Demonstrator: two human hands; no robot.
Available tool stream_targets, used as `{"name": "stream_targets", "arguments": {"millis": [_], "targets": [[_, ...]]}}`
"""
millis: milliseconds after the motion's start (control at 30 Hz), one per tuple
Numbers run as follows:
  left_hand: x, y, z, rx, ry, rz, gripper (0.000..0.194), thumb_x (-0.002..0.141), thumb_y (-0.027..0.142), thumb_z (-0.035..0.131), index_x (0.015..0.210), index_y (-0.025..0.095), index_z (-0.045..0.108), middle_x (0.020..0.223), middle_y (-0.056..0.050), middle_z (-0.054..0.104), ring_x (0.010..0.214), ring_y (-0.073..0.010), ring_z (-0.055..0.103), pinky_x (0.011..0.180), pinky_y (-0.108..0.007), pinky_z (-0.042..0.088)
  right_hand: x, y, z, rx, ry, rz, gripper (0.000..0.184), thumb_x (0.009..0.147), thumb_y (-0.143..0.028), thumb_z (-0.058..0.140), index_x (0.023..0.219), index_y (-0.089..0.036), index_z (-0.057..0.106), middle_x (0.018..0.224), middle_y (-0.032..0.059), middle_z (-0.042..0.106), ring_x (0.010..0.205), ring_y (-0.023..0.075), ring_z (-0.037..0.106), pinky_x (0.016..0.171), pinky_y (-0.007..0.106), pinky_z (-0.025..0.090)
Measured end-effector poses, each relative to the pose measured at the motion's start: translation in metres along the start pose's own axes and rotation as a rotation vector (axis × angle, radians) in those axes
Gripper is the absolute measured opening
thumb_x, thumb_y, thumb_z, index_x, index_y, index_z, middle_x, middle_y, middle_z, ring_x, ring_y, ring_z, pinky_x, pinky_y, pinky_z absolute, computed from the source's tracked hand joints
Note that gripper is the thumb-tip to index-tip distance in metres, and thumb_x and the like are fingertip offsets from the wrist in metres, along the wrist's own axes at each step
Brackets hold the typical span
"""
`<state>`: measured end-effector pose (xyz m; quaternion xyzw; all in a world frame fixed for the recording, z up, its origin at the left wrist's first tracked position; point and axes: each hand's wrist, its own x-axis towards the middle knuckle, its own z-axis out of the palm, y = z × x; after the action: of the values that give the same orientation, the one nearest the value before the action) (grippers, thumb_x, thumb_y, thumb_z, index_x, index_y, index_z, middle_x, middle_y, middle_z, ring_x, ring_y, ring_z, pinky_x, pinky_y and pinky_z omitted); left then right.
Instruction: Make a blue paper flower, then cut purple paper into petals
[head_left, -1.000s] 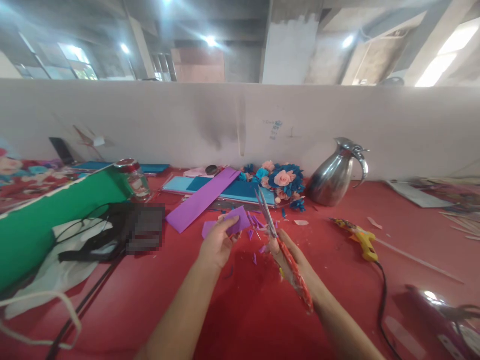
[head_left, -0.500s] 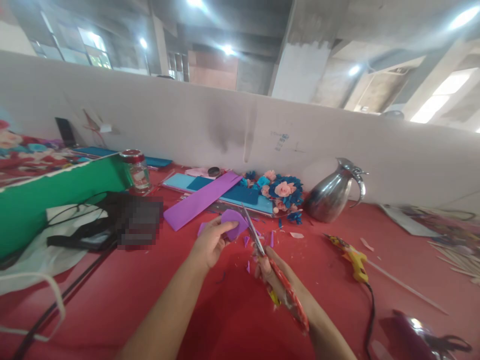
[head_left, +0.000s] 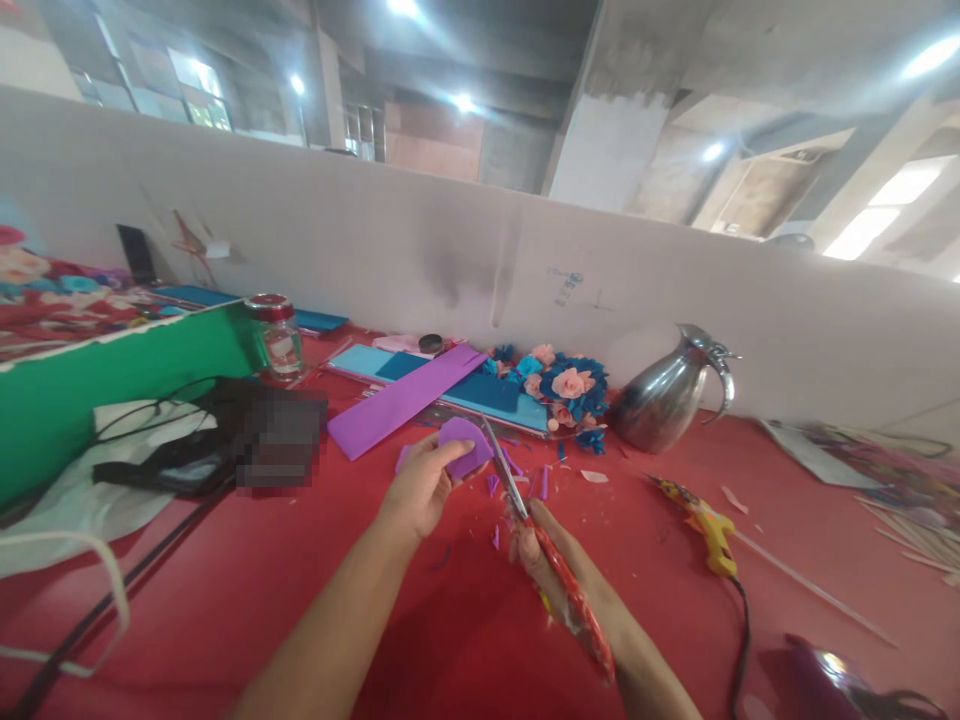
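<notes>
My left hand [head_left: 424, 485] pinches a small piece of purple crepe paper [head_left: 463, 450] with a rounded edge, thumb on top. In my right hand [head_left: 555, 555] is a pair of scissors [head_left: 512, 480] with red handles, their blades pointing up and away, beside the right edge of the paper. The blades look closed or nearly so. Purple scraps [head_left: 544, 482] lie on the red table [head_left: 465, 640] just past the blades. Behind my left hand a long purple crepe paper strip [head_left: 405, 402] rests across blue sheets [head_left: 487, 390].
Blue and pink paper flowers [head_left: 574, 385] lie at the back, left of a steel jug [head_left: 667, 395]. To the right is a yellow glue gun [head_left: 701, 525] with a black cord. A glass jar [head_left: 279, 340] stands by the green box wall [head_left: 135, 400] on the left.
The scissor blades have drawn closer together, and a thin purple sliver now shows beside them. Both hands stay in nearly the same place; the view has shifted slightly.
</notes>
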<state>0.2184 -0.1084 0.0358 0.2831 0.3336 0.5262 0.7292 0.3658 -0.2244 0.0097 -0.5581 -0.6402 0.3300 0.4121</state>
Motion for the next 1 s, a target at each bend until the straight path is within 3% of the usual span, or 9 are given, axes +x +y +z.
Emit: {"name": "stream_targets", "arguments": {"millis": [167, 733, 1000], "targets": [[0.0009, -0.0004, 0.0001, 0.017, 0.008, 0.011, 0.015, 0.054, 0.012, 0.075, 0.068, 0.011, 0.07, 0.067, -0.004, 0.072, 0.062, -0.0148, 0.065, 0.062, -0.027, 0.055, 0.0017, 0.002, -0.0003, 0.042, -0.093, 0.064, 0.036, 0.09, -0.056, 0.043, 0.093, -0.02, 0.046, 0.069, -0.0042, 0.039, 0.06, 0.011, 0.035, 0.054, 0.023, 0.03], [0.0057, -0.004, -0.0078, 0.072, -0.066, 0.03, 0.014, 0.055, 0.017, 0.076, 0.067, 0.013, 0.071, 0.064, -0.002, 0.071, 0.061, -0.0124, 0.064, 0.069, -0.024, 0.052, 0.0022, -0.0005, 0.0028, -0.02, 0.0, 0.066, 0.039, 0.088, -0.058, 0.043, 0.083, -0.019, 0.048, 0.063, -0.0045, 0.037, 0.056, 0.0102, 0.035, 0.051, 0.022, 0.028], [0.0041, -0.0032, -0.0081, 0.071, -0.061, 0.035, 0.014, 0.055, 0.016, 0.076, 0.068, 0.014, 0.072, 0.064, 0.0, 0.07, 0.061, -0.0112, 0.063, 0.066, -0.022, 0.052, 0.0042, -0.001, 0.0046, -0.042, 0.017, 0.111, 0.047, 0.085, -0.063, 0.041, 0.09, -0.018, 0.052, 0.06, -0.0045, 0.038, 0.052, 0.0106, 0.036, 0.049, 0.022, 0.026]]}}
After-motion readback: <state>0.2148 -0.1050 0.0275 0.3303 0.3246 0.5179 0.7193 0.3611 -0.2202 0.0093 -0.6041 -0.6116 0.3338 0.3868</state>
